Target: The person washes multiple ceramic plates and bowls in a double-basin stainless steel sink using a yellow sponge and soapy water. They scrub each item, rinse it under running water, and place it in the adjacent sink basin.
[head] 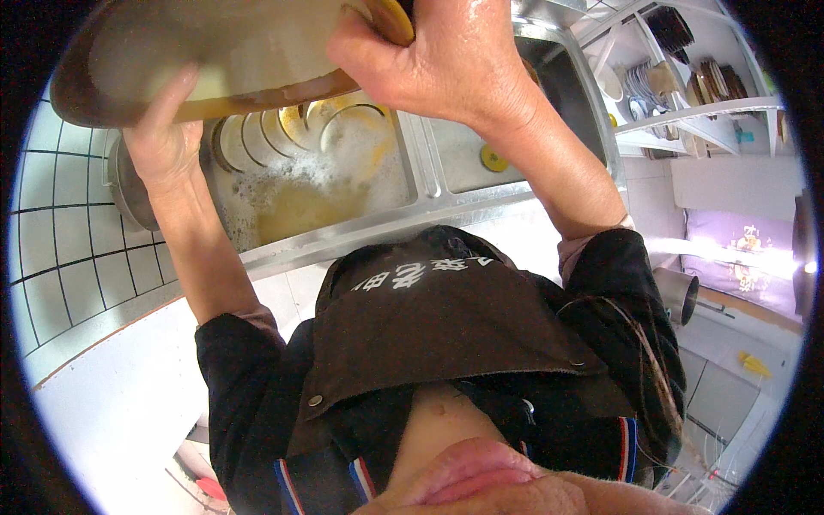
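Note:
A large brown-rimmed dish (257,51), wet and tilted, is held up above the left sink basin. My left hand (164,141) grips its lower left edge, with one digit lying over the pale inner face. On the other side, my right hand (438,64) is closed at the dish's right part, beside a curved yellow edge (393,19) whose kind I cannot tell. Under the dish, the left basin (412,161) holds cloudy, foamy water. Several curved rims of dishes (257,138) stand in a row in that water.
A yellow round object (494,156) lies in the right basin (460,177). A grey metal vessel (132,183) stands by the tiled wall (71,212). At right, a white rack (702,116) holds several plates (644,90). The steel sink edge (360,225) runs before my apron.

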### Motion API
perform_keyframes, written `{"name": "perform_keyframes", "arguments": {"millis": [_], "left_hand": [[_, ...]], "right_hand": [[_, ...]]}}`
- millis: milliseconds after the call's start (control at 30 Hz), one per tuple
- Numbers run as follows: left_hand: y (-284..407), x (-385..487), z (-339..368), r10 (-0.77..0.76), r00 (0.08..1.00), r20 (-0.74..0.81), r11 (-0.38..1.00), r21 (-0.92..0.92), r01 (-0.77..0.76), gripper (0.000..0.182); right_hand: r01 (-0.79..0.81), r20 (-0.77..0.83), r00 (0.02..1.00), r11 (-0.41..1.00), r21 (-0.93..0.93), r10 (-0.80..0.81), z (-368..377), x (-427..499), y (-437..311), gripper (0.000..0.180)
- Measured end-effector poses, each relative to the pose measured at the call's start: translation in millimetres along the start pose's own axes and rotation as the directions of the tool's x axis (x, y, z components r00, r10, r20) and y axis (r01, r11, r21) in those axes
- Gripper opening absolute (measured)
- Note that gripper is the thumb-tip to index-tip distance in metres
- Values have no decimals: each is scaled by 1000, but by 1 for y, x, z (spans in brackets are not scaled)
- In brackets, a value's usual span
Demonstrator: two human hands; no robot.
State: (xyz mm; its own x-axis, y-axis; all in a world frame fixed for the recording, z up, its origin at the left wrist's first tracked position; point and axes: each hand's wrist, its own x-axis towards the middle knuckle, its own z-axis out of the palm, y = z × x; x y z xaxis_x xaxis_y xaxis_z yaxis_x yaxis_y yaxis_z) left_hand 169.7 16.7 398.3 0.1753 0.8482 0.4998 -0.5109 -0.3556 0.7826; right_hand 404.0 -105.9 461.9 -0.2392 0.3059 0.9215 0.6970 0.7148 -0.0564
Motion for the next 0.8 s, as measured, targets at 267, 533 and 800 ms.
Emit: {"name": "perform_keyframes", "arguments": {"millis": [267, 533, 800], "left_hand": [[-3, 2, 2, 24, 999, 32, 1000, -15, -24, 54], [6, -5, 10, 49, 998, -45, 998, 33, -48, 50], [9, -9, 19, 32, 996, -87, 998, 49, -28, 52]], "right_hand": [[-56, 22, 998, 998, 16, 56, 1, -2, 10, 83], [7, -11, 1000, 1000, -25, -7, 6, -3, 14, 84], [-75, 31, 997, 997, -21, 76, 4, -7, 16, 84]]}}
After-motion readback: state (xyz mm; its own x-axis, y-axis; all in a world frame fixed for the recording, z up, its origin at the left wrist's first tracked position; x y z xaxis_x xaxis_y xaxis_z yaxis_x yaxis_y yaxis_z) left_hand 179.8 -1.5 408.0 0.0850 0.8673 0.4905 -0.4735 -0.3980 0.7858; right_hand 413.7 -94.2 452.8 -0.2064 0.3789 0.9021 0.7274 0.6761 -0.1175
